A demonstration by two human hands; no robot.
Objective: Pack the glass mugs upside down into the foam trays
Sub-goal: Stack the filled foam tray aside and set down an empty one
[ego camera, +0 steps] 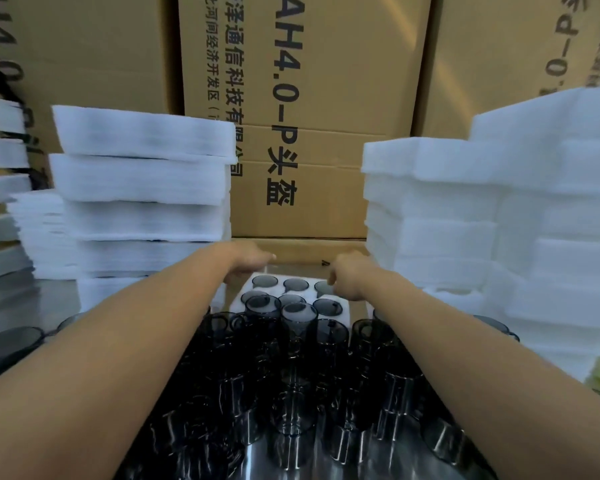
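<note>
Foam tray [278, 289] sits at the far edge of the surface, and every pocket I can see has a dark glass mug [296, 284] in it, bottom up. Left hand [246, 266] has its grip curled over the tray's far left corner. Right hand [347, 278] is curled at the tray's right side, but I honestly can't tell if it's holding anything. A crowd of loose mugs [291, 393] fills the near middle. Tall foam stacks stand left [142, 178] and right [482, 209], with cardboard boxes [326, 98] behind.
</note>
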